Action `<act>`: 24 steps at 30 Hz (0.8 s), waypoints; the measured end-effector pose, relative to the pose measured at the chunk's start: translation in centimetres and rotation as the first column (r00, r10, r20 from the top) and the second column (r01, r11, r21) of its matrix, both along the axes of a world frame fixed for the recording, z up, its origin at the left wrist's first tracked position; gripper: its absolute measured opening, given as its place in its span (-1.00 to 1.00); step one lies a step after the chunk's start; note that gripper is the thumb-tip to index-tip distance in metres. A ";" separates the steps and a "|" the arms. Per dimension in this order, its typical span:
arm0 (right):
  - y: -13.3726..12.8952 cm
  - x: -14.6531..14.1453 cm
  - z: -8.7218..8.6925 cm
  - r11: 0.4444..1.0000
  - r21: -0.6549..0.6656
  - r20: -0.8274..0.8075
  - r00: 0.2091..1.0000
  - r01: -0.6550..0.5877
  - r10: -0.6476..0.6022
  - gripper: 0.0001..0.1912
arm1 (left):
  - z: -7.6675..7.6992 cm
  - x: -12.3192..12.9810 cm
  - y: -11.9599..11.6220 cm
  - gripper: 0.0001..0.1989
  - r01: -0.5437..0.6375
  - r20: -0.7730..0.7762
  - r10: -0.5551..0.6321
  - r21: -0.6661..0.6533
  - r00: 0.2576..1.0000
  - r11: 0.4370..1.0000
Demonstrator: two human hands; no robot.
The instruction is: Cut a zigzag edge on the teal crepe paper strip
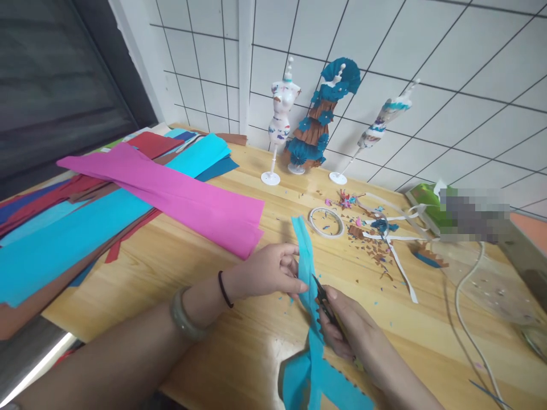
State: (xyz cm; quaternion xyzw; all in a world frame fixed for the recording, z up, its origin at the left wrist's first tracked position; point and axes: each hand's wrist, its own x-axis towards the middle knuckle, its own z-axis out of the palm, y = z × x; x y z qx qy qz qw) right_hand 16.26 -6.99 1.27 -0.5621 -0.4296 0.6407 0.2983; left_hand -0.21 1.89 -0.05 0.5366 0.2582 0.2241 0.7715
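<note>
My left hand (273, 270) pinches a long turquoise strip of crepe paper (305, 259) between thumb and fingers, holding it upright above the table. In my right hand (348, 322) is a pair of scissors (325, 304), the dark blades at the strip's right edge, just right of my left thumb. Below the blades that edge is cut into small notches. The strip's lower length hangs down and folds over itself at the bottom of the view. Small turquoise snippets lie on the table around my hands.
Folded paper sheets, a pink one (192, 199) on top, cover the left. Two bare mannequins and a paper-dressed mannequin (318, 125) stand by the tiled wall. A tape roll (326, 222), paper scraps (376, 250) and a white cable (459, 302) lie to the right.
</note>
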 end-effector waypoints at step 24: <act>-0.3 0.1 0.6 0.992 0.060 0.096 0.989 -0.114 0.108 -0.58 | -0.4 -0.1 -0.2 -0.70 0.089 0.028 -0.090 0.037 0.996 0.995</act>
